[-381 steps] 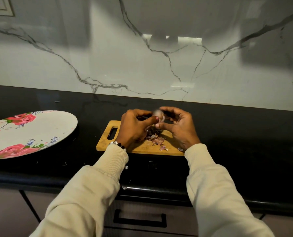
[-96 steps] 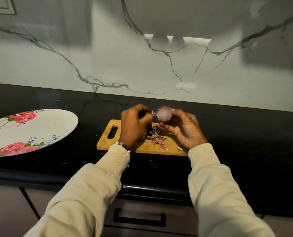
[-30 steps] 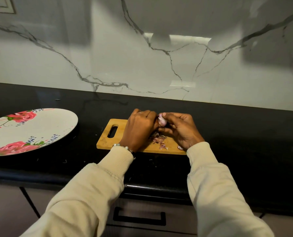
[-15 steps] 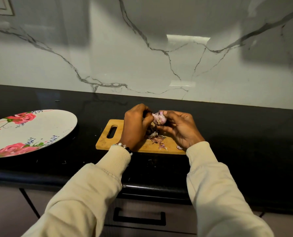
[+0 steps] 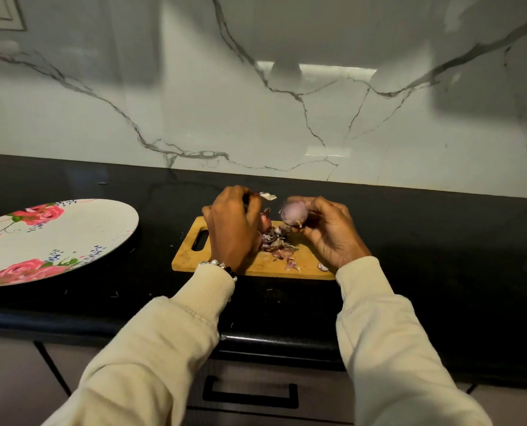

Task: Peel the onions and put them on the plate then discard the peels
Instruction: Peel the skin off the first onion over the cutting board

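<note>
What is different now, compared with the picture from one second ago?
The hands have parted: the left hand drew left, pinching a torn pale strip of peel, while the right hand keeps its grip on the small purple onion, now more bare. The flowered white plate, the wooden cutting board and the peel pile stayed put.

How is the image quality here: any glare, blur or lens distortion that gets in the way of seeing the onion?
Head view: a bright strip of glare on the marble wall; the black counter is dim and bows from wide-angle distortion; the onion in the right hand looks slightly soft; the peels and left hand read clearly.
</note>
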